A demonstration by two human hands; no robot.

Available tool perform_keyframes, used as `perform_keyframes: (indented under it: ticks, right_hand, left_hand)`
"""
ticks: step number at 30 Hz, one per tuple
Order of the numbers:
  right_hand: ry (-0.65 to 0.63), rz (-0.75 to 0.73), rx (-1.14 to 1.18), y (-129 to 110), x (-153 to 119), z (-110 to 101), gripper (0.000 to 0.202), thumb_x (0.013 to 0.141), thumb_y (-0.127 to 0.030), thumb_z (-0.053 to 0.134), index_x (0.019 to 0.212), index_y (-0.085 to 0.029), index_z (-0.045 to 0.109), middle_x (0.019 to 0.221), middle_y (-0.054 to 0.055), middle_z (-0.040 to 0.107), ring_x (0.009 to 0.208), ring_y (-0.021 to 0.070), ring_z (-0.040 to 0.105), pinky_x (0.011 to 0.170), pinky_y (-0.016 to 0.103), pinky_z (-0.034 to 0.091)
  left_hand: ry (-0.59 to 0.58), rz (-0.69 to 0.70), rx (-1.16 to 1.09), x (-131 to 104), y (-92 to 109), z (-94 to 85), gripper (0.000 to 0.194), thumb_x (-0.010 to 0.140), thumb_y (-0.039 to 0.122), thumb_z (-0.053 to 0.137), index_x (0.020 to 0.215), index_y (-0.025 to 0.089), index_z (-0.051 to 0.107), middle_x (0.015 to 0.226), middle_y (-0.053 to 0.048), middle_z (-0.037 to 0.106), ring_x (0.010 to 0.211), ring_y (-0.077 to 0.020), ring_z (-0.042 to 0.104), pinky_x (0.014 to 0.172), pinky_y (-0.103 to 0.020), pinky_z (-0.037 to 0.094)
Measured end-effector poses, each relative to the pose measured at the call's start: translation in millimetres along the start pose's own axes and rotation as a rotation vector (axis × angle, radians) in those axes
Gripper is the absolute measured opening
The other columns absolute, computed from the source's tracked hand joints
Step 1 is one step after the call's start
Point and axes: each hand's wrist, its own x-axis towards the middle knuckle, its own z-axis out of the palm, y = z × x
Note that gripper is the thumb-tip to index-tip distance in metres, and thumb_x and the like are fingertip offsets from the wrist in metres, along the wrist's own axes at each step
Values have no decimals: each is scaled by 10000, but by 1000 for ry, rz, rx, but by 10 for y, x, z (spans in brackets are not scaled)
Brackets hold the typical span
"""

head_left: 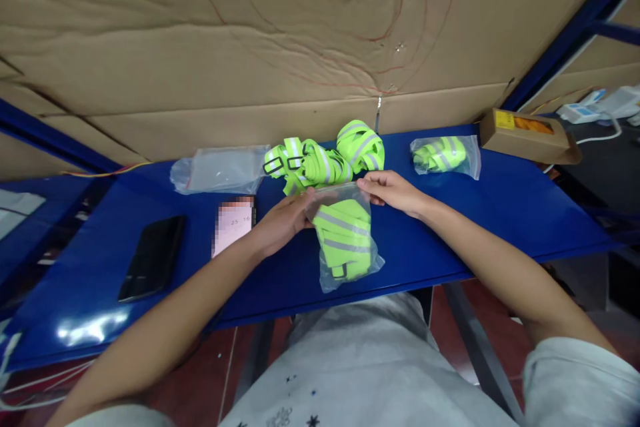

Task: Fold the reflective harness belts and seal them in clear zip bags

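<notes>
A clear plastic zip bag [327, 279] with a folded neon-yellow reflective strap [345, 237] inside is between my hands, its mouth edge toward the back of the table. My left hand [286, 221] grips the bag's upper left corner, thumb on top. At the upper right corner, my right hand [387, 191] pinches the same edge between thumb and fingers. Just beyond the bag lies a heap of loose neon reflective straps [323, 163] with black buckles, next to a rolled one [360, 145].
Another bagged strap [443, 155] lies at the right, near an open cardboard box [529, 135]. Empty clear bags [223, 169] are stacked at the left back. A phone with a lit screen [234, 223] and a black phone-like object [153, 258] rest on the blue table [425, 240]. Cardboard [200, 73] walls the back.
</notes>
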Motion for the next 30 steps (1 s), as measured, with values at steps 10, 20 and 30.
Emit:
perform_keyframes:
  ticks: [10,20,30]
  right_hand:
    - [84,-190,-73,9,39,43,563,780,-694,809,705,-182,587,597,-13,606,528,78,441,511,230,309]
    - [147,-143,-50,59,45,2,207,807,-356,714,736,-193,608,654,-17,618,540,93,505,496,228,356]
    - [146,-257,-261,36,1,45,347,826,-515,763,737,-228,590,633,-16,557,583,126,461,575,286,360]
  left_hand:
    - [61,79,31,51,-15,-59,534,842,629,797,1142,188,818,1179,-119,794,996,-233,749,786,-268,586]
    - [234,233,37,73,-3,-105,398,702,482,950,945,188,836,970,-51,783,866,-152,692,691,-216,538]
    - [218,241,137,86,-73,-65,405,660,439,952,896,149,797,817,-27,725,712,-121,595,664,-233,472]
